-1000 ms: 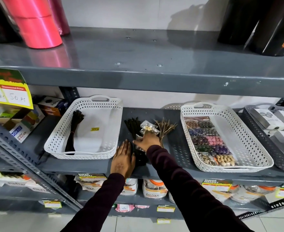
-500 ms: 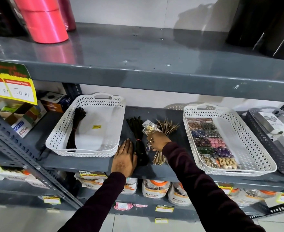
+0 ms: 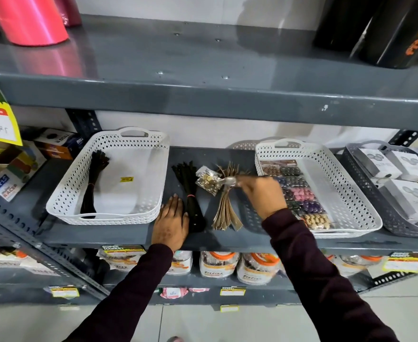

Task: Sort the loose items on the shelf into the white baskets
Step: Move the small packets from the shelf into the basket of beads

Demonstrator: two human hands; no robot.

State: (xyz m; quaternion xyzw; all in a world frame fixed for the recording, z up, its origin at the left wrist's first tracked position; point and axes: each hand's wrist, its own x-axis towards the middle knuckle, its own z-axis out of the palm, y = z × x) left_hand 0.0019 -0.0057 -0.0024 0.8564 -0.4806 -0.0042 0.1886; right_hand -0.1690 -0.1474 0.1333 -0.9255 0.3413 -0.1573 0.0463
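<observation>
My right hand (image 3: 263,193) pinches the corner of a clear packet of gold beads (image 3: 206,180), lifted just above the grey shelf (image 3: 129,234) between the two white baskets. My left hand (image 3: 171,222) lies flat and open on the shelf, touching a black bundle (image 3: 189,193) tied with a red band. A tan bundle (image 3: 226,208) lies right of it, partly under the packet. The left white basket (image 3: 104,215) holds one black bundle (image 3: 93,183). The right white basket (image 3: 351,206) holds several packets of coloured beads (image 3: 299,193).
A grey basket (image 3: 385,218) with white boxes stands at the far right. Small cartons sit at the far left behind a slanted metal brace. The shelf above hangs low over the baskets and carries pink and black rolls. Jars line the shelf below.
My right hand has lifted the packet of gold beads off the shelf and carried it rightward, towards the right basket. My left hand has stayed flat beside the black bundle.
</observation>
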